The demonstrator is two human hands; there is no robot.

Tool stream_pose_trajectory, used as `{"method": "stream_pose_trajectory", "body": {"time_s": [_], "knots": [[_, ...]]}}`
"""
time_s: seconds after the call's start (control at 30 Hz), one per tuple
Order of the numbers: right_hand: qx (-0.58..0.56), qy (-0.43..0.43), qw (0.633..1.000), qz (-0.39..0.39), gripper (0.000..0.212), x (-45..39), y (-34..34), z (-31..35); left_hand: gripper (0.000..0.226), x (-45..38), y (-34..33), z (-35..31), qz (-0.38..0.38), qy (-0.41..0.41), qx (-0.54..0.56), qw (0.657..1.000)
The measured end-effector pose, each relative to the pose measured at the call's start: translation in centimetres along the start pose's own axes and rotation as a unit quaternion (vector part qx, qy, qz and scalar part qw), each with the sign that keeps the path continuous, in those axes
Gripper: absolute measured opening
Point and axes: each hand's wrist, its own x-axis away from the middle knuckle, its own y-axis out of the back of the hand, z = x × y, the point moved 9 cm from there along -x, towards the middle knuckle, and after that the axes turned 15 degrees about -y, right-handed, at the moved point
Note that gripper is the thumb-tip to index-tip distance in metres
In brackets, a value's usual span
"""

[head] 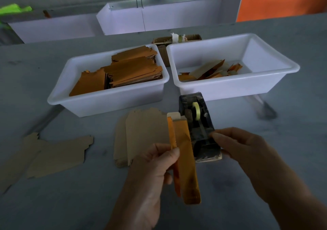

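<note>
My left hand (155, 166) grips a folded orange carton (185, 159) and holds it upright above the table, its pale flap at the top. Right beside it stands a black tape dispenser (198, 123) with a small yellowish tape roll. My right hand (235, 145) is at the dispenser's near end, fingertips pinched together at the cutter; any tape between them is too small to make out. A stack of flat brown carton blanks (141, 136) lies on the table just behind my left hand.
Two white tubs stand behind: the left tub (109, 102) holds stacked orange cartons, the right tub (235, 86) holds a few loose ones. More flat blanks (53, 155) lie at the left. A small cardboard box (162, 42) sits behind the tubs.
</note>
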Motion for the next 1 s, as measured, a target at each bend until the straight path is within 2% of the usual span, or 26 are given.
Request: {"method": "stream_pose_trajectory", "body": {"time_s": [0.27,0.37,0.57,0.73,0.83,0.9,1.0], "knots": [[0.07,0.039,0.997,-0.011,0.008,0.0,-0.9,1.1,0.022,-0.3,-1.0,-0.1,0.018,-0.017,-0.004,1.0],[0.061,0.028,0.998,-0.017,0.008,-0.2,-1.0,0.8,0.014,-0.4,-1.9,-0.4,0.031,-0.031,0.012,0.999],[-0.058,-0.016,0.998,0.019,0.012,-0.4,-1.7,-0.4,0.009,-0.6,-2.7,-0.3,0.047,-0.031,0.019,0.998],[-0.185,-0.057,0.977,0.085,0.014,-0.4,-1.9,-0.9,0.01,-0.6,-2.7,-0.1,0.054,-0.033,0.022,0.998],[-0.151,-0.04,0.986,0.06,0.017,0.1,-1.3,-0.9,0.01,-0.6,-2.7,0.0,0.054,-0.036,0.028,0.998],[-0.119,-0.017,0.993,0.023,0.006,0.7,-0.8,-1.0,0.01,-0.5,-2.5,0.2,0.05,-0.037,0.027,0.998],[-0.064,0.032,0.997,-0.042,0.016,1.4,-0.3,-1.1,0.014,-0.6,-2.0,0.5,0.043,-0.032,0.026,0.998]]}}
